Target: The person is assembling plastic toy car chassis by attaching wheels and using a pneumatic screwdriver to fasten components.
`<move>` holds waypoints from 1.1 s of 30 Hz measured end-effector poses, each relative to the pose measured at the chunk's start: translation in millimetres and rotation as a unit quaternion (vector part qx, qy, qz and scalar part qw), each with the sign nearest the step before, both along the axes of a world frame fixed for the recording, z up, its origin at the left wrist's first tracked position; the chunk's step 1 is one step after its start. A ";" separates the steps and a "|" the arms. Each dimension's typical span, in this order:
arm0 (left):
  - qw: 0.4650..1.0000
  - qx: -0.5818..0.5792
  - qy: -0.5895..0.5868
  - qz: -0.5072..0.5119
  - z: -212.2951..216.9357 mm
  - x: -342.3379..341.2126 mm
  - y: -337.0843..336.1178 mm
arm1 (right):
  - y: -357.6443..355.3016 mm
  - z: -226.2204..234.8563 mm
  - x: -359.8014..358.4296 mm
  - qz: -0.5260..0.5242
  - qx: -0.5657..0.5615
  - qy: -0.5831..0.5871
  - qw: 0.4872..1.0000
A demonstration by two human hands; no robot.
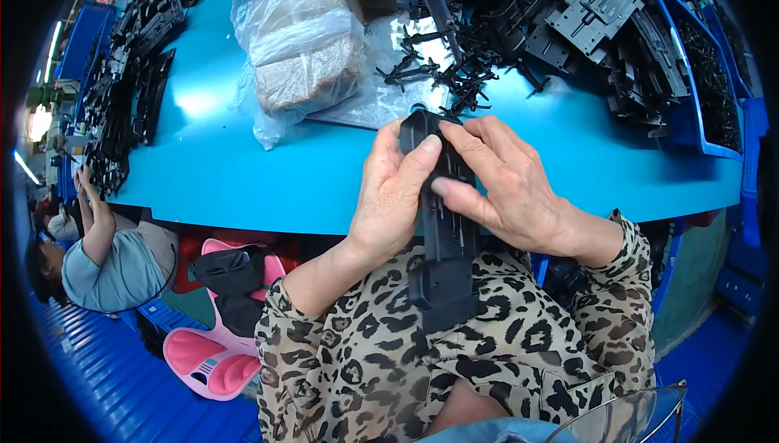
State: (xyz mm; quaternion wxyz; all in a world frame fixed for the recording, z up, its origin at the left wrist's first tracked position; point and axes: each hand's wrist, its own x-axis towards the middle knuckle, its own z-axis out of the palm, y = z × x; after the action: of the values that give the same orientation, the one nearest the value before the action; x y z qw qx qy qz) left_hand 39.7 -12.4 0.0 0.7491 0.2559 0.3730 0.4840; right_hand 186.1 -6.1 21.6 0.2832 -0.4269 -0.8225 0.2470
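A long black plastic housing (445,260) lies lengthwise between my hands, its far end over the table edge and its near end over my lap. My left hand (388,191) is closed round its left side, with the thumb pressed on top. My right hand (511,187) rests at the far right part of the same housing, fingers bent onto it. Whether a small piece sits under the right fingertips cannot be made out. Just beyond the housing lie several small black branched plastic parts (466,86), some on a shiny flat sheet (357,106).
A plastic-wrapped block (308,62) stands at the back on the blue table (243,183). Black housings are heaped at the right (604,13) and left (146,37). A blue bin (714,78) holds dark parts. Left sit a pink plastic seat (215,362) and a co-worker (122,264).
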 end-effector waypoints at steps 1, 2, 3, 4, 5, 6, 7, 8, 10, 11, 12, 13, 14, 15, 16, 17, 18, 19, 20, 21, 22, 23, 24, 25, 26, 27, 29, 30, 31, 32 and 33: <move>1.000 0.011 0.010 -0.005 4.5 2.6 -1.3 | -2.5 0.9 1.3 0.000 0.003 -0.001 1.000; 1.000 0.021 0.011 -0.017 2.9 3.5 -2.5 | -4.8 1.2 2.4 -0.010 -0.008 0.006 1.000; 0.999 0.026 0.034 -0.031 4.6 3.3 -3.1 | -6.5 2.0 3.6 -0.020 -0.020 0.013 1.000; 0.997 0.031 0.057 -0.046 6.2 2.7 -3.0 | -7.1 2.7 4.7 -0.028 -0.070 0.051 0.996; 0.996 0.037 0.049 -0.065 12.5 3.2 -3.1 | -8.6 2.6 6.4 -0.028 -0.068 0.051 0.996; 0.994 0.052 0.068 -0.071 13.2 3.8 -5.3 | -10.4 1.6 8.3 -0.041 -0.120 0.114 0.985; 0.991 0.067 0.087 -0.078 14.1 4.8 -8.1 | -11.7 0.9 10.1 -0.055 -0.171 0.176 0.968; 0.988 0.098 0.095 -0.075 19.0 6.2 -9.6 | -11.7 -0.4 11.0 -0.053 -0.234 0.263 0.935; 0.973 0.131 0.152 -0.111 17.4 3.3 -6.6 | -10.8 9.6 11.1 -0.063 -0.327 0.321 0.887; 0.954 0.162 0.208 -0.146 15.5 2.0 -5.2 | -10.1 13.3 10.0 -0.073 -0.417 0.375 0.825; 0.960 0.150 0.193 -0.136 12.0 4.5 -5.4 | -9.1 6.9 6.5 -0.101 -0.413 0.366 0.828; 0.953 0.161 0.213 -0.145 12.9 5.8 -5.4 | -8.0 5.0 6.8 -0.104 -0.439 0.395 0.800; 0.944 0.172 0.234 -0.154 13.8 6.3 -5.3 | -7.0 3.5 7.0 -0.107 -0.464 0.422 0.771; 0.948 0.173 0.220 -0.148 15.3 6.5 -3.5 | -7.0 1.3 5.3 -0.115 -0.464 0.482 0.734; 0.967 0.130 0.178 -0.129 17.1 4.8 -1.8 | -5.9 -0.7 5.1 -0.113 -0.465 0.481 0.734; 0.981 0.086 0.135 -0.110 19.1 3.1 -0.3 | -5.0 -2.4 5.5 -0.134 -0.457 0.488 0.732; 0.985 0.090 0.134 -0.067 20.8 3.7 -1.6 | -4.2 -4.2 6.1 -0.155 -0.448 0.494 0.729; 0.988 0.089 0.120 -0.042 19.1 3.4 -4.2 | -5.6 -4.6 9.0 -0.151 -0.457 0.492 0.725; 0.990 0.087 0.106 -0.017 17.0 2.6 -6.5 | -7.0 -4.9 8.9 -0.151 -0.455 0.493 0.726; 0.993 0.072 0.096 0.000 17.5 1.4 -7.3 | -8.5 -5.0 8.5 -0.155 -0.456 0.499 0.720; 0.993 0.070 0.096 0.000 17.9 -1.0 -6.6 | -8.7 -6.6 7.8 -0.159 -0.459 0.505 0.714; 0.986 0.047 0.158 -0.001 19.6 -4.3 -5.4 | -8.6 -6.2 7.5 -0.161 -0.459 0.504 0.713; 0.975 0.024 0.220 -0.002 20.0 -8.0 -3.7 | -8.3 -4.5 7.3 -0.167 -0.452 0.516 0.708; 0.971 0.025 0.237 -0.014 17.0 -14.0 -2.3 | -8.2 -3.1 5.6 -0.170 -0.445 0.528 0.703; 0.971 0.024 0.237 -0.013 11.5 -15.3 -1.6 | -7.5 -3.1 2.7 -0.181 -0.439 0.515 0.714; 0.984 0.009 0.174 -0.018 5.3 -16.3 -1.0 | -7.2 -3.4 0.9 -0.181 -0.440 0.515 0.713; 0.997 -0.026 0.059 -0.045 1.6 -16.3 1.5 | -5.7 -3.4 -1.6 -0.172 -0.462 0.524 0.694; 0.997 -0.027 0.059 -0.042 2.1 -17.8 2.5 | -4.6 -4.1 -2.0 -0.170 -0.463 0.523 0.695; 0.997 -0.029 0.042 -0.054 2.4 -19.2 3.4 | -4.2 -6.0 -1.0 -0.165 -0.469 0.533 0.684; 0.997 -0.032 0.026 -0.065 2.8 -20.4 4.3 | -3.6 -7.4 -0.6 -0.159 -0.475 0.543 0.674; 0.997 -0.033 0.025 -0.065 3.6 -20.8 5.4 | -3.0 -8.2 -0.8 -0.160 -0.476 0.542 0.674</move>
State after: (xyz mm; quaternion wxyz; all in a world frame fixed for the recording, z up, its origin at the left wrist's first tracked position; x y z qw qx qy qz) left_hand 18.9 -6.9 3.6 0.7776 0.2670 0.3895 0.4152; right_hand 185.3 -9.1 13.4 0.4732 -0.4207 -0.2153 0.7435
